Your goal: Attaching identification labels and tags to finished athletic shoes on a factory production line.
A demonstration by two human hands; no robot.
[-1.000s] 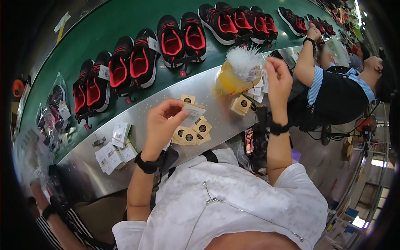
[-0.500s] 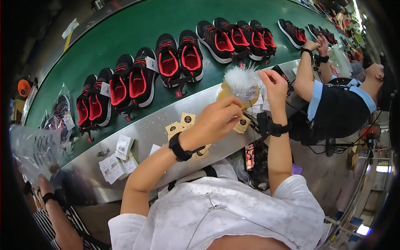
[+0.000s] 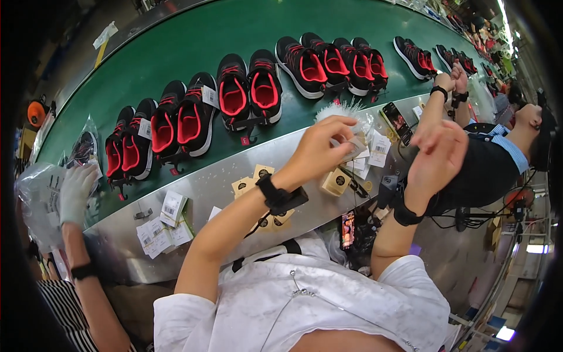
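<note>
My left hand (image 3: 324, 148) is over the metal ledge, thumb and fingers curled together beside a bundle of white, bristly plastic strands (image 3: 347, 110). A small pale patch shows at its fingertips; I cannot make out what it is. Off to the right, my right hand (image 3: 437, 158) is raised above the ledge's edge, its fingers smeared by motion. White barcode tags (image 3: 379, 150) lie just right of my left hand, and a stack of tan tags (image 3: 336, 182) sits below it. More tan tags (image 3: 243, 186) are spread left of my left forearm.
Black-and-red sneakers (image 3: 265, 88) stand in pairs along the green surface (image 3: 193, 41). White tags (image 3: 165, 230) lie at the ledge's left. A phone (image 3: 397, 123) rests near the bundle. Co-workers' hands are at both sides, one gloved hand (image 3: 76, 193) at a plastic bag (image 3: 38, 190).
My right hand has moved right and nearer, away from the bristly bundle. My left hand has shifted slightly up and right. The gold-coloured piece near it no longer shows. The left co-worker's gloved hand has come up.
</note>
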